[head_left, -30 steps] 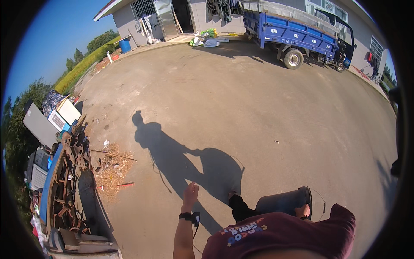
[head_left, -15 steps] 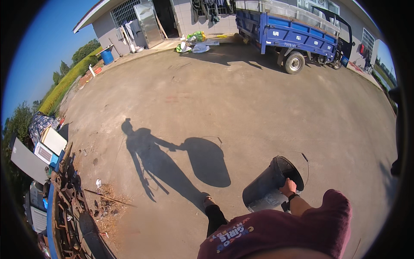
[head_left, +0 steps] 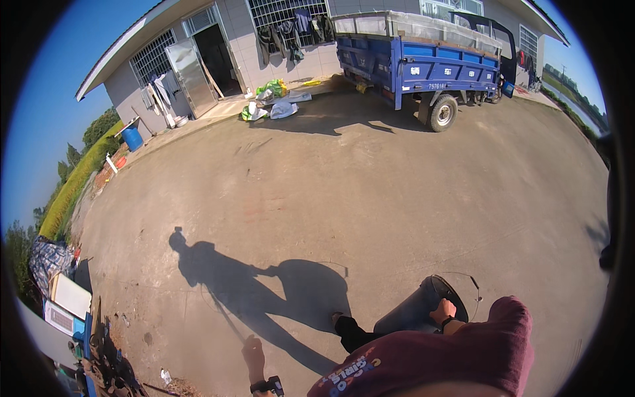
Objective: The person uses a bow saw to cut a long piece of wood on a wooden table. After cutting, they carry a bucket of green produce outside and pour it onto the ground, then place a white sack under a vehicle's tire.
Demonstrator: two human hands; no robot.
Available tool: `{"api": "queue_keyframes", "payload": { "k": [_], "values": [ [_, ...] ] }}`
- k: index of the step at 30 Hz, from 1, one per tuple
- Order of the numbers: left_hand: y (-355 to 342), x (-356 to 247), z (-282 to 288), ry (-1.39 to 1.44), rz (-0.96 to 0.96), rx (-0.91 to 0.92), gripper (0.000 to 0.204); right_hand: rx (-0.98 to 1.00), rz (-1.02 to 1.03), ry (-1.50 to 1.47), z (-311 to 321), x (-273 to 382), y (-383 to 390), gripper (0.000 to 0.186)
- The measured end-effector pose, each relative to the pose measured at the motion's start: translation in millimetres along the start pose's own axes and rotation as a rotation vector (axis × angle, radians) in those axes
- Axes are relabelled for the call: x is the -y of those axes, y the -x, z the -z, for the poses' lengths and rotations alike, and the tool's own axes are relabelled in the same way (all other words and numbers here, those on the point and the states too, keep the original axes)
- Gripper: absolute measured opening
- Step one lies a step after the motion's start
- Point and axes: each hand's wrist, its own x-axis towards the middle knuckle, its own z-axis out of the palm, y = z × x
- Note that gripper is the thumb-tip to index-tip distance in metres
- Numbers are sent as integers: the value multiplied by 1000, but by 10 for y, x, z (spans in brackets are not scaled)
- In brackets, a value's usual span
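Note:
My right hand [head_left: 444, 312] grips the rim of a dark grey bucket [head_left: 409, 312] at the lower right, beside my maroon-clad body. The bucket hangs tilted, with its wire handle loose above the opening. My left hand [head_left: 253, 352] swings low at the bottom middle, away from the bucket, with a black device strapped at the wrist; its fingers are blurred. My dark-trousered leg shows between the two, over the concrete yard [head_left: 370, 198], where my shadow stretches to the left.
A blue cargo tricycle [head_left: 433, 73] stands by the house at upper right. Sacks [head_left: 283, 110] lie near the doorway [head_left: 226, 59], left of it a blue barrel [head_left: 132, 137]. A junk pile [head_left: 69, 294] with panels and scrap lines the lower left edge.
The view has moved forward, bringing the house nearer; the junk pile has slid down-left. My left hand, hidden half a second ago, shows again. My right hand still holds the bucket.

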Motion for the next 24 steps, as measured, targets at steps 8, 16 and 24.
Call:
{"api": "queue_keyframes", "payload": {
  "k": [8, 16, 24],
  "values": [
    [-2190, -133, -1585, -178, 163, 654, 28, 45, -27, -17, 132, 1933, -1283, 40],
    [-3584, 716, -2271, -162, 228, 841, 32, -72, -68, -15, 330, 3528, -2395, 39],
    [-5448, 2014, -1036, -244, 489, 375, 41, -202, -262, -75, 633, 5802, -3731, 35]
  ]
}}
